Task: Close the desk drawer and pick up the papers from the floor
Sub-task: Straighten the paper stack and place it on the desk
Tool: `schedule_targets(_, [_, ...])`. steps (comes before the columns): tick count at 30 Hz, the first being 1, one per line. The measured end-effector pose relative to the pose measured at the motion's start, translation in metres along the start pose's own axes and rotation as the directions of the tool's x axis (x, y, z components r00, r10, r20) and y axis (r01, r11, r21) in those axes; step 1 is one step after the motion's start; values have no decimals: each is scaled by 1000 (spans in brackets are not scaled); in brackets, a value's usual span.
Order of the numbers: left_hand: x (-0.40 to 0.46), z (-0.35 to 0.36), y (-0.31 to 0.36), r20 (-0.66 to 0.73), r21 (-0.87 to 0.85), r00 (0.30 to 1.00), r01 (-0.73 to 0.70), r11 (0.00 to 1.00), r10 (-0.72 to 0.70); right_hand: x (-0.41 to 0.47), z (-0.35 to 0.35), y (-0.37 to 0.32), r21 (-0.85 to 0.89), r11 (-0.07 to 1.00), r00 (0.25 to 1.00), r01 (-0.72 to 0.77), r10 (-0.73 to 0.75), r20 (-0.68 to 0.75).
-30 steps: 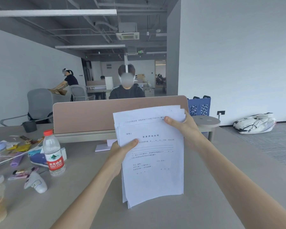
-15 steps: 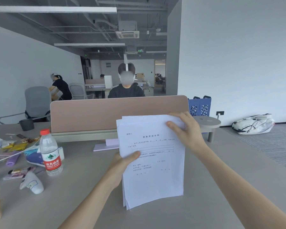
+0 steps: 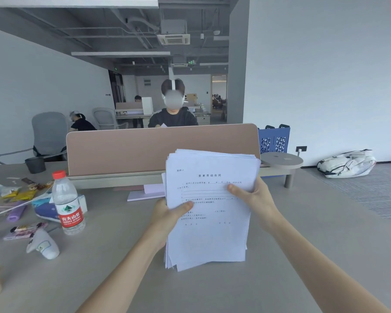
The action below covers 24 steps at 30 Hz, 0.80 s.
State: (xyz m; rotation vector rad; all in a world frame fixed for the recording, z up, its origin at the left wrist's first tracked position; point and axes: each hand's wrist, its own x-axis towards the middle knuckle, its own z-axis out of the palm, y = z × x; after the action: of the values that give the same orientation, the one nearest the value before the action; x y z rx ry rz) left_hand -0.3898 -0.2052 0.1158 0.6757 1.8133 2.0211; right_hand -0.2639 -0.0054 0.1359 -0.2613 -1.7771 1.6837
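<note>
A stack of white printed papers [image 3: 209,236] stands upright on its lower edge on the grey desk [image 3: 280,267], its sheets slightly fanned at the top. My left hand [image 3: 167,216] grips the stack's left edge with the thumb across the front page. My right hand [image 3: 255,197] holds the right edge higher up, thumb on the front. The desk drawer is out of view.
A water bottle [image 3: 68,204] with a red label stands left of the papers, among snack wrappers, a cable and a white gadget [image 3: 43,245]. A tan divider panel [image 3: 163,150] runs behind, with a person seated beyond it. A white bag [image 3: 348,163] lies on the floor at right.
Both hands have lowered the stack until its bottom edge rests on the desk. My right hand slid down from the top corner to the right edge.
</note>
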Motion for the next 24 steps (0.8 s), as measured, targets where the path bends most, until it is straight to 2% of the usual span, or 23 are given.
schedule_targets(2, [1,-1,5,43,17,999,-14,1000,13,1,-1,-2,0,1000,1000,1,-1,-21])
schedule_targets(5, [2,-9,6,205,-26,978,-14,1000,19,5,-2,-12,22,999,999,30,-29,-36])
schedule_targets(7, [1,-14,2,294,37,956,4,999,-14,6,-1,-19,73,996,997,49,-45,-60])
schedule_targets(9, [-1,-14,-3,259,169,965,-16,985,-28,9,-3,-25,131,990,996,58,-48,-75])
schedule_targets(11, [-1,-11,-9,148,230,989,-11,973,-24,10,-4,-29,146,987,995,72,-61,-84])
schedule_targets(14, [-1,-7,-14,70,221,997,4,975,-20,6,-6,-25,111,991,996,80,-74,-56])
schedule_targets(18, [-2,-3,-20,58,180,998,26,983,-37,-9,-9,1,41,999,1000,21,-22,18])
schedule_targets(24, [-8,9,-24,43,77,999,26,997,-30,-18,-3,25,-20,1000,999,12,-13,-40])
